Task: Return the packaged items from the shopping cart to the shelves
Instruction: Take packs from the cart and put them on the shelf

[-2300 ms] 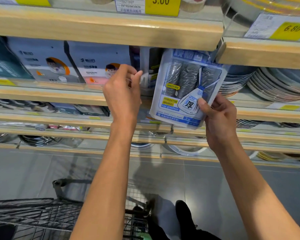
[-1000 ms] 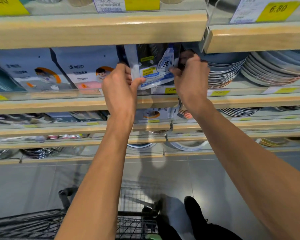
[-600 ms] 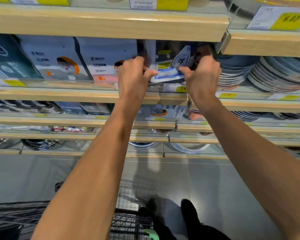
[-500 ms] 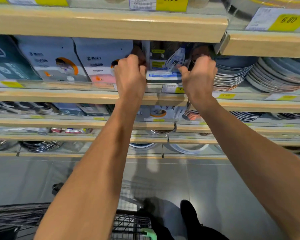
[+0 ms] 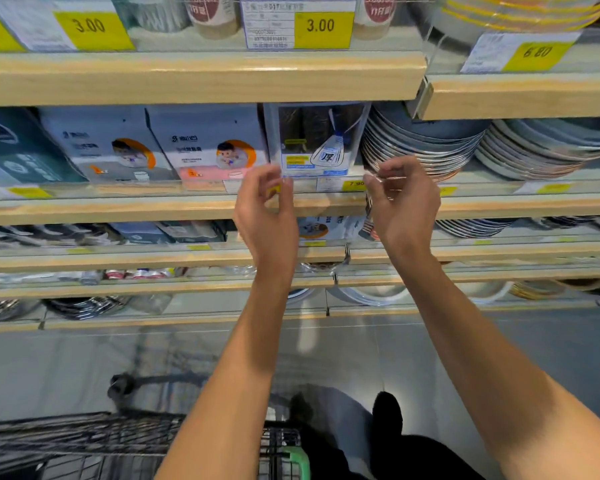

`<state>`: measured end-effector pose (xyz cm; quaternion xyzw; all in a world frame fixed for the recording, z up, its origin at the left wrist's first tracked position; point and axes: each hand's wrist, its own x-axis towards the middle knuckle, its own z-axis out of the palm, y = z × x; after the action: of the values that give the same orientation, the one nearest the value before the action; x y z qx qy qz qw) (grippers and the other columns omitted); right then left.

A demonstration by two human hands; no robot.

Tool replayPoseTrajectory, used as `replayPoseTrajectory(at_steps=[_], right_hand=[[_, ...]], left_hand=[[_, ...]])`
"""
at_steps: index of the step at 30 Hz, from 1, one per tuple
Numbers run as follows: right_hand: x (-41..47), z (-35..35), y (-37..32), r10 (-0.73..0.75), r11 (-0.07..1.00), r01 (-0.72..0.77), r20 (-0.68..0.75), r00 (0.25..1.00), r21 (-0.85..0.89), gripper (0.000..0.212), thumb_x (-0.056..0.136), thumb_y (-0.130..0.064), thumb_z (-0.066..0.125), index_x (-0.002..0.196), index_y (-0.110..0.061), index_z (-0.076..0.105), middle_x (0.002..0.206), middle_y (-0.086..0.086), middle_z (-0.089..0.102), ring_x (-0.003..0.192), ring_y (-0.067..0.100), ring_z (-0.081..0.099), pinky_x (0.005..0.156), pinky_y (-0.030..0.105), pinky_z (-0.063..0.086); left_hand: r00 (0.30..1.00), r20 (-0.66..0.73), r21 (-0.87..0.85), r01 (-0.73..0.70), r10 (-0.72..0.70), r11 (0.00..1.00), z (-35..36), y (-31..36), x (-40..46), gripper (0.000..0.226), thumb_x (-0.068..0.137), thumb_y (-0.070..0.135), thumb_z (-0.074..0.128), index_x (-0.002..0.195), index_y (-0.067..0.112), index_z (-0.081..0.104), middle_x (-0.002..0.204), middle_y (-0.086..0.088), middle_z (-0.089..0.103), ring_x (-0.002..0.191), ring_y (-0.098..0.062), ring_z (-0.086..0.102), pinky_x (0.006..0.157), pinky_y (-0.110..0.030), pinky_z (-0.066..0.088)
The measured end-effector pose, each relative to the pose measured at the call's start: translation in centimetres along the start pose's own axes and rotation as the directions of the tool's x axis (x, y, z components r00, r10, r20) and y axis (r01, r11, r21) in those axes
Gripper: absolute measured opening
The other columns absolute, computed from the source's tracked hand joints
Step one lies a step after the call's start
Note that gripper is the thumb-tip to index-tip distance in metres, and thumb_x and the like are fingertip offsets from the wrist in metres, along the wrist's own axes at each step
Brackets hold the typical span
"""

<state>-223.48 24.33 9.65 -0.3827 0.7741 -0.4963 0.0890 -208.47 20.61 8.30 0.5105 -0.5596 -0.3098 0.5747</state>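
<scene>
A pack of bin bags (image 5: 317, 140) was seen standing upright on the wooden shelf (image 5: 187, 206), wedged between a pink-and-grey carton (image 5: 208, 147) at its 9 o'clock and stacked plates (image 5: 420, 143) at its 3 o'clock. The left hand (image 5: 265, 209) and right hand (image 5: 400, 199) were held just below it, fingers loosely curled, nothing gripped. The shopping cart (image 5: 118, 445) was seen at 7 o'clock on the floor.

The wooden shelf (image 5: 153, 211) carried a row of goods. Two grey boxes (image 5: 160, 147) stood left of an upright packet (image 5: 317, 140). Stacked plates (image 5: 426, 147) lay just beside it on the right.
</scene>
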Motion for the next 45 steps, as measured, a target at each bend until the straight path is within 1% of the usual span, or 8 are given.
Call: replayPoseTrajectory(at_steps=[8, 16, 25, 30, 37, 40, 43, 45], right_hand=[[2.3, 1.7, -2.7, -0.084, 0.989, 0.098, 0.127, 0.988, -0.113, 0.042, 0.093, -0.047, 0.063, 0.106, -0.008, 0.065, 0.094, 0.007, 0.075, 0.088, 0.022, 0.072, 0.073, 0.039, 0.056], [4.6, 2.0, -3.0, -0.012, 0.961, 0.052, 0.148, 0.989, -0.271, 0.050, 0.094, -0.058, 0.056, 0.111, -0.012, 0.064, 0.093, 0.009, 0.073, 0.092, 0.034, 0.069, 0.069, 0.032, 0.041], [4.4, 2.7, -2.3, 0.016, 0.981, 0.000, 0.083, 0.996, -0.193, 0.048, 0.088, -0.055, 0.066, 0.108, -0.011, 0.067, 0.104, 0.008, 0.075, 0.100, 0.029, 0.069, 0.082, 0.035, 0.051], [-0.3, 2.1, -1.9, 0.037, 0.977, -0.021, -0.073, 0.997, 0.210, 0.030, 0.084, -0.023, 0.076, 0.104, -0.009, 0.058, 0.096, 0.002, 0.064, 0.085, 0.011, 0.061, 0.077, 0.033, 0.056], [-3.5, 6.5, -5.8, -0.243, 0.967, 0.204, 0.300, 0.922, 0.156, 0.022, 0.092, -0.024, 0.067, 0.110, -0.013, 0.070, 0.101, 0.002, 0.075, 0.089, 0.015, 0.070, 0.081, 0.034, 0.058], [-2.4, 9.0, -7.8, -0.228, 0.973, 0.227, 0.345, 0.910, 0.045, 0.036, 0.094, -0.026, 0.066, 0.125, -0.008, 0.065, 0.116, 0.008, 0.072, 0.106, 0.022, 0.067, 0.088, 0.030, 0.051], [-1.7, 10.4, -8.9, -0.158, 0.980, 0.191, 0.348, 0.924, -0.060, 0.042, 0.096, -0.031, 0.061, 0.125, 0.000, 0.060, 0.119, 0.018, 0.066, 0.113, 0.030, 0.059, 0.085, 0.031, 0.042], [-2.0, 11.2, -9.3, -0.122, 0.982, 0.159, 0.303, 0.945, -0.101, 0.041, 0.096, -0.030, 0.061, 0.122, 0.001, 0.059, 0.118, 0.020, 0.065, 0.114, 0.032, 0.057, 0.083, 0.033, 0.039]], left_hand=[[0.952, 0.246, 0.119, 0.158, -0.183, 0.980, 1.5, 1.8, 2.7, 0.049, 0.097, 0.019, 0.053, 0.144, 0.017, 0.042, 0.143, 0.000, 0.055, 0.136, -0.016, 0.049, 0.112, -0.043, 0.043], [0.922, 0.262, 0.253, 0.219, -0.285, 0.942, 3.2, 3.3, 3.8, 0.032, 0.094, 0.009, 0.056, 0.126, 0.014, 0.054, 0.119, -0.002, 0.064, 0.106, -0.018, 0.061, 0.094, -0.037, 0.052], [0.873, 0.355, 0.206, 0.276, -0.335, 0.939, 2.6, 3.7, 3.5, 0.047, 0.092, 0.005, 0.058, 0.137, 0.016, 0.051, 0.139, -0.006, 0.057, 0.131, -0.022, 0.052, 0.114, -0.045, 0.042], [0.916, 0.126, 0.077, 0.374, -0.381, 0.924, 0.2, 3.5, 1.5, 0.047, 0.097, 0.003, 0.057, 0.143, 0.012, 0.051, 0.142, -0.004, 0.057, 0.129, -0.016, 0.055, 0.110, -0.034, 0.046], [0.846, -0.256, -0.154, 0.442, -0.468, 0.884, -3.9, 2.6, 4.4, 0.050, 0.097, 0.002, 0.052, 0.146, 0.011, 0.044, 0.147, -0.010, 0.049, 0.134, -0.023, 0.050, 0.113, -0.042, 0.042], [0.849, -0.173, -0.093, 0.491, -0.500, 0.866, -5.8, 1.8, 6.3, 0.065, 0.097, -0.002, 0.048, 0.156, 0.017, 0.028, 0.158, -0.005, 0.037, 0.129, -0.008, 0.055, 0.110, -0.033, 0.046], [0.862, 0.038, -0.005, 0.506, -0.506, 0.862, -6.6, 1.4, 7.2, 0.071, 0.097, -0.008, 0.041, 0.159, 0.017, 0.019, 0.162, -0.005, 0.030, 0.085, 0.019, 0.059, 0.072, -0.002, 0.049], [0.859, 0.127, 0.053, 0.492, -0.495, 0.869, -6.8, 1.8, 7.6, 0.070, 0.093, -0.009, 0.040, 0.158, 0.012, 0.021, 0.162, -0.009, 0.028, 0.125, 0.002, 0.055, 0.104, -0.019, 0.046]])
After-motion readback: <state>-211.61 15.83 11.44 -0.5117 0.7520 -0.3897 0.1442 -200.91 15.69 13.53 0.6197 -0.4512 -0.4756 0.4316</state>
